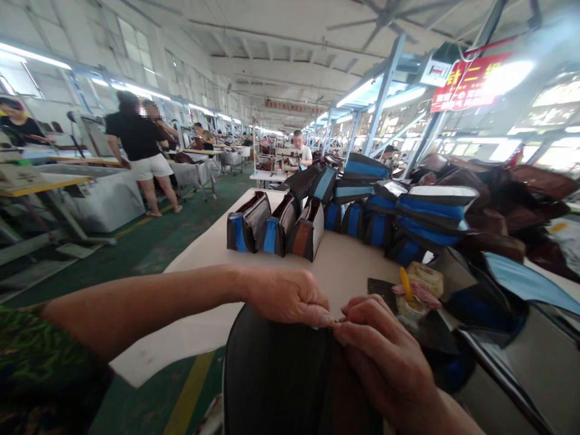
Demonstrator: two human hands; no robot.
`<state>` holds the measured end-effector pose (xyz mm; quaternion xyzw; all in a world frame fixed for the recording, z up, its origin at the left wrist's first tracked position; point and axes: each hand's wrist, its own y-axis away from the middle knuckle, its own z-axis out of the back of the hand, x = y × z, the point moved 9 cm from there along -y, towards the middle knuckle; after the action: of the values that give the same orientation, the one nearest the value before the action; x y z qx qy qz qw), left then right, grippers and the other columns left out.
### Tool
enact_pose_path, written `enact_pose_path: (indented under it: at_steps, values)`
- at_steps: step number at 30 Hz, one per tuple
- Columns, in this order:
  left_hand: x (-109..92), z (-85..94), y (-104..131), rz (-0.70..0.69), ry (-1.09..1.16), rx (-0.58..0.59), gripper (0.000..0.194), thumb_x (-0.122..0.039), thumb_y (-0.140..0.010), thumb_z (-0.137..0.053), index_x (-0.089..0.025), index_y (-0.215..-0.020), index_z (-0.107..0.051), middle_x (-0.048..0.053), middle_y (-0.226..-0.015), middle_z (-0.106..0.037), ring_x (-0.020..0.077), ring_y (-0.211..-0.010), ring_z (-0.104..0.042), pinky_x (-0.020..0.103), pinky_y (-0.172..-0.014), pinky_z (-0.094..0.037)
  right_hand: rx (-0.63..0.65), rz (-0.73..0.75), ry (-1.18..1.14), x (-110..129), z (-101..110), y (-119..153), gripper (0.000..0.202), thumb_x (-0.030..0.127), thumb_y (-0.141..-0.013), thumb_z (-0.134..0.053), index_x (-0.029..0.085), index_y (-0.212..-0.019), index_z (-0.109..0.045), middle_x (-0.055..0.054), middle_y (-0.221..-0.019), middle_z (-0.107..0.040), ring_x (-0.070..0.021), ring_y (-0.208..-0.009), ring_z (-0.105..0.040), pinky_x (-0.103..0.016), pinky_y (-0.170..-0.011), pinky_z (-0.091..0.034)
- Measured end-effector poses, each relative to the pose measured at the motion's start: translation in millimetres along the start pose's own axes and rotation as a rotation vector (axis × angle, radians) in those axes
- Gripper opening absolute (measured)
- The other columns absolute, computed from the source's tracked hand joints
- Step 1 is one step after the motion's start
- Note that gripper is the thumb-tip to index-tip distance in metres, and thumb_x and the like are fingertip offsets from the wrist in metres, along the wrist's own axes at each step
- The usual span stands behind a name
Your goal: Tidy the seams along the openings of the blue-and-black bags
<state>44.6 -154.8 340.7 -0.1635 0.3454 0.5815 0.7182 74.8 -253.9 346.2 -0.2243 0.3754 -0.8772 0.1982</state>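
Fingertip work at the top edge of a dark bag [276,374].
Bag located directly below the hands, at the near side of the pale table [203,254]. Left hand [290,296] and right hand [385,350] meet at its upper edge, fingers drawn together; whether they clamp material cannot be told. Judged step: fine handling of the edge, completion undetermined. Next move calls for a steady left hand and small, controlled right-hand fingertip movement, without creasing the panel.
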Motion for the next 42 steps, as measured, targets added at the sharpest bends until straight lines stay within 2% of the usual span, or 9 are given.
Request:
enact_pose_path:
  at_steps: [4, 10, 13, 17, 21, 24, 28, 36, 42]
  values:
    - [-19.3, 1.1, -0.4, -0.105, -0.182, -0.031, 0.036, -0.029, -0.098, -0.046, -0.019, -0.064, -0.041, -0.003, -0.063, -0.041, 0.0127, -0.062, -0.041, 0.026, -0.063, -0.036, -0.020, -0.064, -0.100, -3.9, 5.0, 4.8, 0.028, -0.002, -0.090, -0.049, 0.019, -0.107, -0.057, -0.008, -0.092, -0.056, -0.0216, -0.092, -0.053, -0.035, -0.076, -0.046]
    - [-45.0, 6.0, 6.3, -0.183, -0.324, -0.169, 0.032, -0.021, -0.095, -0.045, -0.021, -0.064, -0.037, -0.001, -0.064, -0.044, 0.0144, -0.063, -0.041, 0.028, -0.066, -0.038, 0.133, -0.607, -0.776, -56.1, -15.7, 28.6, 0.038, 0.042, -0.092, -0.060, 0.025, -0.124, -0.052, -0.006, -0.110, -0.059, -0.0245, -0.104, -0.056, -0.036, -0.088, -0.046]
    - [-54.3, 11.6, 12.3, -0.185, -0.250, -0.174, 0.034, -0.023, -0.097, -0.044, -0.021, -0.064, -0.039, -0.001, -0.065, -0.045, 0.0142, -0.066, -0.043, 0.027, -0.069, -0.040, 0.212, -0.556, -0.856, -53.7, -13.5, 17.1, 0.036, 0.051, -0.086, -0.062, 0.022, -0.108, -0.061, -0.006, -0.100, -0.059, -0.0243, -0.094, -0.055, -0.035, -0.081, -0.045]
    - [-63.3, 27.6, 21.4, -0.180, -0.149, -0.187, 0.030, -0.023, -0.097, -0.048, -0.019, -0.068, -0.049, -0.001, -0.068, -0.048, 0.0132, -0.067, -0.046, 0.025, -0.069, -0.041, 0.199, -0.433, -0.661, -40.5, 19.9, -8.5, 0.021, 0.040, -0.087, -0.065, 0.021, -0.086, -0.056, -0.002, -0.083, -0.053, -0.0204, -0.081, -0.051, -0.037, -0.084, -0.042]
    - [-50.6, 39.8, 21.5, -0.140, -0.091, -0.187, 0.020, -0.027, -0.096, -0.054, -0.015, -0.081, -0.063, 0.000, -0.075, -0.056, 0.0120, -0.071, -0.052, 0.022, -0.067, -0.041, 0.209, -0.478, -0.461, -34.4, 41.1, -19.6, 0.025, 0.039, -0.087, -0.068, 0.022, -0.081, -0.051, 0.001, -0.077, -0.050, -0.0173, -0.073, -0.046, -0.031, -0.068, -0.038]
    - [-23.0, 31.4, 13.6, -0.094, -0.001, -0.085, 0.016, -0.026, -0.094, -0.058, -0.014, -0.097, -0.069, 0.000, -0.082, -0.061, 0.0111, -0.074, -0.055, 0.019, -0.068, -0.042, 0.255, -0.504, -0.409, -37.9, 27.7, -16.8, 0.026, 0.035, -0.086, -0.071, 0.021, -0.076, -0.051, 0.003, -0.073, -0.049, -0.0144, -0.068, -0.041, -0.029, -0.061, -0.031]
    - [6.6, 21.7, 9.3, -0.041, 0.076, -0.047, 0.015, -0.025, -0.089, -0.062, -0.013, -0.089, -0.071, -0.002, -0.075, -0.061, 0.0107, -0.071, -0.055, 0.019, -0.067, -0.042, 0.247, -0.593, -0.522, -53.8, -2.2, 2.0, 0.026, 0.037, -0.087, -0.071, 0.020, -0.079, -0.053, 0.002, -0.076, -0.051, -0.0146, -0.071, -0.042, -0.029, -0.063, -0.032]
    - [-23.1, 29.8, 19.4, -0.071, -0.073, -0.148, 0.015, -0.002, -0.075, -0.057, -0.016, -0.076, -0.064, -0.003, -0.080, -0.056, 0.0102, -0.073, -0.053, 0.019, -0.067, -0.042, 0.219, -0.634, -0.859, -65.6, -9.1, 14.6, 0.032, 0.045, -0.087, -0.072, 0.019, -0.104, -0.062, -0.005, -0.094, -0.057, -0.0192, -0.085, -0.051, -0.031, -0.072, -0.042]
    - [3.2, 25.9, 17.1, 0.051, -0.112, -0.200, 0.013, -0.005, -0.069, -0.055, -0.016, -0.075, -0.059, -0.004, -0.075, -0.054, 0.0102, -0.067, -0.050, 0.021, -0.060, -0.037, 0.188, -0.730, -0.939, -81.3, -21.9, 20.2, 0.023, 0.035, -0.088, -0.073, 0.018, -0.101, -0.063, -0.002, -0.092, -0.059, -0.0137, -0.081, -0.054, -0.025, -0.069, -0.042]
